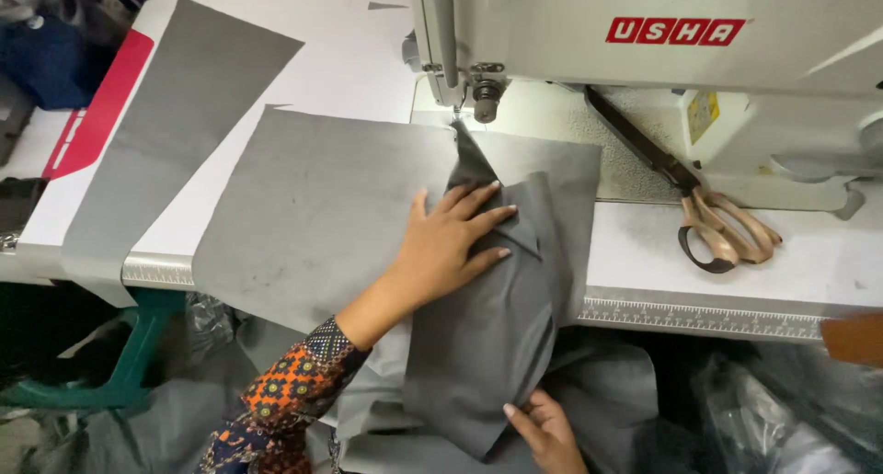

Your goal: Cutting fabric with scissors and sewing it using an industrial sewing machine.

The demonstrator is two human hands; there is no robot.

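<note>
My left hand [451, 239] lies flat, fingers spread, on a folded grey fabric piece [487, 336] on the sewing table. That piece runs from under the sewing machine's needle area [457, 115] down over the table's front edge. My right hand [544, 428] grips its lower edge below the table. Underneath lies a larger flat grey fabric panel [313, 203].
A white sewing machine [644, 42] stands at the back right. Scissors with tan handles [713, 226] lie beside it. Another grey fabric strip [156, 134] lies at the left on the white table [828, 262]. More grey cloth hangs below the table edge.
</note>
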